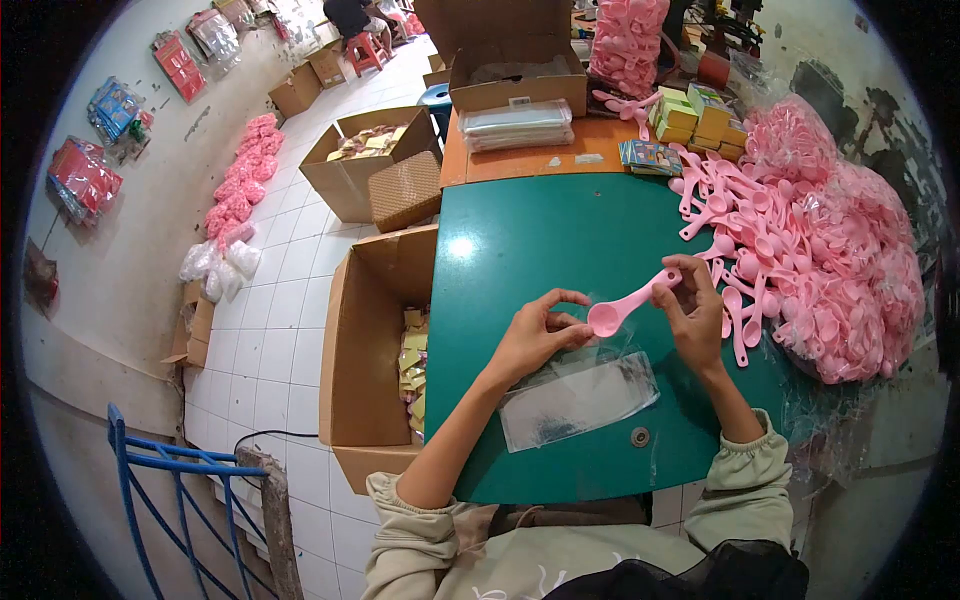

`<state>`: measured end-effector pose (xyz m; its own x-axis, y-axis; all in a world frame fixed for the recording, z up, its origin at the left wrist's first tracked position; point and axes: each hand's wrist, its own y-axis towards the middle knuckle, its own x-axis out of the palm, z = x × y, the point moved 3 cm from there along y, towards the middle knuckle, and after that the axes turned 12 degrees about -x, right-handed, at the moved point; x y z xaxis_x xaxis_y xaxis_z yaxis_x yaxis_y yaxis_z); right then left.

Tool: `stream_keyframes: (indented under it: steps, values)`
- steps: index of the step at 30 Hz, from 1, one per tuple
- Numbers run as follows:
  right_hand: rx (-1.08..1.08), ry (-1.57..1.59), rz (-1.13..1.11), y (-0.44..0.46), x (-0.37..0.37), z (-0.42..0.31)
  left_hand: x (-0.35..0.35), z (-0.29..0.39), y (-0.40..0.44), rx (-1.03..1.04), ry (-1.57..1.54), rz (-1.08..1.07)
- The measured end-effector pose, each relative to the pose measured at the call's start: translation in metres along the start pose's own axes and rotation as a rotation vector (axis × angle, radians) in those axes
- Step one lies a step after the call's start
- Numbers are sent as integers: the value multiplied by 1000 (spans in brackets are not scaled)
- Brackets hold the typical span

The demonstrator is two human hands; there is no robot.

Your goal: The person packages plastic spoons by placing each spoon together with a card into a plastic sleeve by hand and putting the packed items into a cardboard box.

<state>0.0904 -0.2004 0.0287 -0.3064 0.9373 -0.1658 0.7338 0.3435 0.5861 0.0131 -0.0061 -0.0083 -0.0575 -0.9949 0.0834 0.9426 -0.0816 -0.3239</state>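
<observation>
My right hand (692, 308) pinches the handle end of a pink plastic measuring spoon (628, 305), held above the green table with its bowl toward the left. At the bowl, my left hand (545, 335) curls its thumb and index finger around faint clear film, which looks like a thin plastic bag (606, 352); its edges are hard to make out. Below the hands, a stack of clear plastic bags (580, 402) lies flat on the table. To the right of my right hand, many loose pink spoons (745, 240) spread out beside a large bagged heap of them (850, 250).
An open carton (375, 300) with small yellow packets stands left of the green table (540, 230). Small boxes (700, 115), a bag stack (515, 125) and another carton (520, 60) occupy the far end. A blue railing (180, 465) is at lower left. Another person (350, 15) sits far back.
</observation>
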Motion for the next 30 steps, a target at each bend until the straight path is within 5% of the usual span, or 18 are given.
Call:
stream_keyframes:
  steps: [13, 21, 24, 27, 30]
  values:
    - [-15, -7, 36, 0, 0, -6, 1, 5, -2, -3, -118, -26]
    - [16, 27, -149, -10, 20, -6, 9, 2, 1, 46, 40, -52]
    - [48, 91, -135, -12, 23, -2, 14, 7, -2, 92, -170, -28]
    - [32, 114, -64, -9, 16, 2, -2, 4, -2, -122, 21, -93]
    - [30, 162, -36, -10, 17, 2, -1, 6, -9, -123, 40, -158]
